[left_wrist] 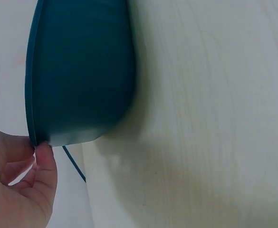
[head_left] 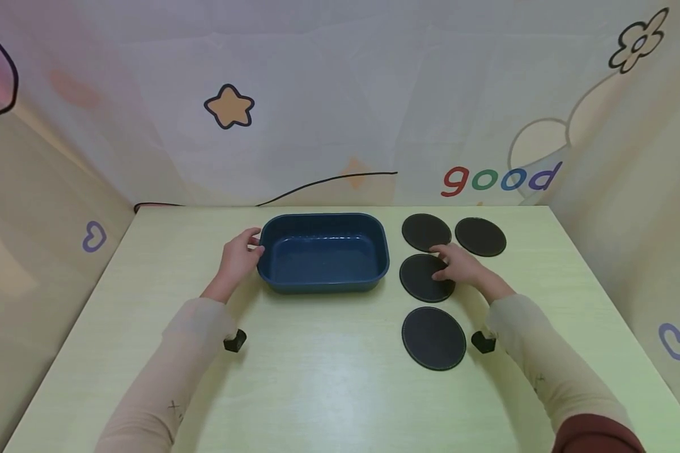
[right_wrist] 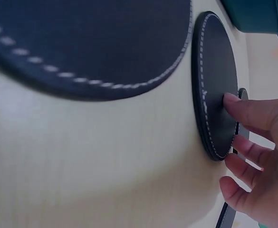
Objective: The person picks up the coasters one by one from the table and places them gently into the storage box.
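Note:
A deep blue rectangular bin with rounded corners stands on the table. My left hand pinches its left rim between thumb and fingers; up close, the left wrist view shows the fingertips on the edge of the bin. My right hand is over the middle round black coaster. In the right wrist view the thumb lies over this white-stitched coaster, the other fingers spread by its edge. Whether they press on it is hard to tell. The coaster lies flat.
Two more black coasters lie at the back, one near the bin and another coaster farther right. A further coaster is nearer the front. The pale wooden table meets printed cloth walls at the back and sides.

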Demonstrator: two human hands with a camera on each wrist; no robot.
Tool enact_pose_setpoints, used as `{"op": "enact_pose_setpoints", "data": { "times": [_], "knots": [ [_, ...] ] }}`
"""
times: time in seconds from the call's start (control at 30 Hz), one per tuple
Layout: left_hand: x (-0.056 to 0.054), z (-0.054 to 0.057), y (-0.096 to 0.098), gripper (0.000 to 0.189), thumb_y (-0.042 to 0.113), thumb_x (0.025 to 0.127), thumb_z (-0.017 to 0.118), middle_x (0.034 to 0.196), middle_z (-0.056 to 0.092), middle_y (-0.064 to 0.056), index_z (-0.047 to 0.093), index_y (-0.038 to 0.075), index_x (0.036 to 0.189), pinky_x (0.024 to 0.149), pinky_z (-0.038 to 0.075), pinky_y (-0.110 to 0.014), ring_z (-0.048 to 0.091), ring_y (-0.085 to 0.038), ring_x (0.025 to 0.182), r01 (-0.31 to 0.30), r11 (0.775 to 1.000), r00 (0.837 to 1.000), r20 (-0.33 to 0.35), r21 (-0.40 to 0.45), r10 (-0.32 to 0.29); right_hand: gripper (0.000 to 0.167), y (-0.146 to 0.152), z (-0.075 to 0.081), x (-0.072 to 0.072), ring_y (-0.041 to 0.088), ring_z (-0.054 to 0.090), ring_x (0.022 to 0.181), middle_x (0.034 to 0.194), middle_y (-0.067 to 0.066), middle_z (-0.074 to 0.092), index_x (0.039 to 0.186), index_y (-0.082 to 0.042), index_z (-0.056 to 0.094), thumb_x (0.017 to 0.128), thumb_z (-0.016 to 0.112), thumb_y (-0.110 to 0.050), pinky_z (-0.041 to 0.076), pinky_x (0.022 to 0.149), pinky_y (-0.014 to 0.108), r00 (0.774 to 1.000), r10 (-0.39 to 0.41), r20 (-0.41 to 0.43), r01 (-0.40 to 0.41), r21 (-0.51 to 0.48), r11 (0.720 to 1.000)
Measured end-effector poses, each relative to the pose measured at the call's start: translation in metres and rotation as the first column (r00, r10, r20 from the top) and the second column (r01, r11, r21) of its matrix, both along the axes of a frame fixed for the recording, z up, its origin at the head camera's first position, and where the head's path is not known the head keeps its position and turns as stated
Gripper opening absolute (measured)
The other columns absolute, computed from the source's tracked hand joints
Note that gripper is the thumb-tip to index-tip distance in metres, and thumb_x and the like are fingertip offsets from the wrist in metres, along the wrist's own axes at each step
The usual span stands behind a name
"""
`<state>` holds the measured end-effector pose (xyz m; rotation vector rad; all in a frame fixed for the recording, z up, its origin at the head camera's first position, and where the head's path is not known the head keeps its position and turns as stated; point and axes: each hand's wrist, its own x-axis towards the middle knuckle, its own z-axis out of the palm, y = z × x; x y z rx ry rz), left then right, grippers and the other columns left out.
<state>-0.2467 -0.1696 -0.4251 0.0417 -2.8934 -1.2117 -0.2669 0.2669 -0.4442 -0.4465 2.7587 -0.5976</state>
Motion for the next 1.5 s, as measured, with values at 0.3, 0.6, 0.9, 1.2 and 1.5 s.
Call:
{"op": "enact_pose_setpoints", "data": {
  "times": [0.3, 0.6, 0.9, 1.2, 1.5],
  "knots": [
    [-0.003, 0.002, -0.002, 0.043, 0.005, 0.088, 0.049, 0.108, 0.052, -0.019, 0.040, 0.001, 0.130, 0.074, 0.051, -0.031, 0.055, -0.028, 0.095, -0.037, 0.989, 0.993, 0.113, 0.146, 0.020, 0.050, 0.000, 0.004, -0.010, 0.039, 0.040, 0.107, 0.117, 0.029, 0.039, 0.121, 0.005, 0.043, 0.077, 0.064, -0.007, 0.036, 0.091, 0.049, 0.983, -0.029, 0.183, 0.045, -0.082, 0.996],
    [-0.001, 0.002, -0.001, 0.042, 0.005, 0.088, 0.049, 0.107, 0.051, -0.019, 0.041, 0.001, 0.129, 0.072, 0.052, -0.029, 0.055, -0.027, 0.093, -0.047, 0.985, 0.993, 0.116, 0.166, 0.027, 0.041, 0.000, 0.004, -0.017, 0.034, 0.039, 0.102, 0.115, 0.024, 0.042, 0.114, 0.006, 0.041, 0.079, 0.061, -0.005, 0.033, 0.093, 0.048, 0.960, -0.064, 0.271, 0.100, -0.121, 0.988],
    [-0.001, 0.002, -0.001, 0.042, 0.006, 0.088, 0.049, 0.107, 0.051, -0.018, 0.041, 0.002, 0.130, 0.072, 0.052, -0.029, 0.054, -0.025, 0.092, -0.054, 0.985, 0.990, 0.135, 0.165, 0.032, 0.028, -0.004, 0.012, -0.017, 0.025, 0.040, 0.084, 0.090, 0.013, 0.042, 0.097, 0.005, 0.042, 0.079, 0.061, -0.006, 0.033, 0.071, 0.031, 0.954, -0.065, 0.292, 0.089, -0.069, 0.994],
    [-0.001, 0.005, 0.002, 0.042, 0.005, 0.088, 0.049, 0.107, 0.051, -0.018, 0.041, 0.002, 0.129, 0.072, 0.052, -0.029, 0.054, -0.025, 0.091, -0.050, 0.987, 0.991, 0.131, 0.151, 0.031, 0.029, -0.004, 0.020, -0.013, 0.021, 0.037, 0.077, 0.086, 0.010, 0.038, 0.094, 0.004, 0.040, 0.079, 0.061, -0.007, 0.031, 0.063, 0.028, 0.952, -0.051, 0.303, 0.075, -0.066, 0.995],
    [-0.002, 0.005, 0.000, 0.043, 0.005, 0.088, 0.049, 0.107, 0.052, -0.018, 0.041, 0.001, 0.129, 0.071, 0.051, -0.027, 0.054, -0.024, 0.090, -0.047, 0.990, 0.990, 0.137, 0.135, 0.029, 0.022, 0.002, 0.028, -0.011, 0.019, 0.039, 0.074, 0.095, 0.012, 0.037, 0.102, 0.002, 0.038, 0.084, 0.051, -0.003, 0.037, 0.057, 0.028, 0.932, -0.040, 0.361, 0.113, -0.183, 0.977]
  ]
}}
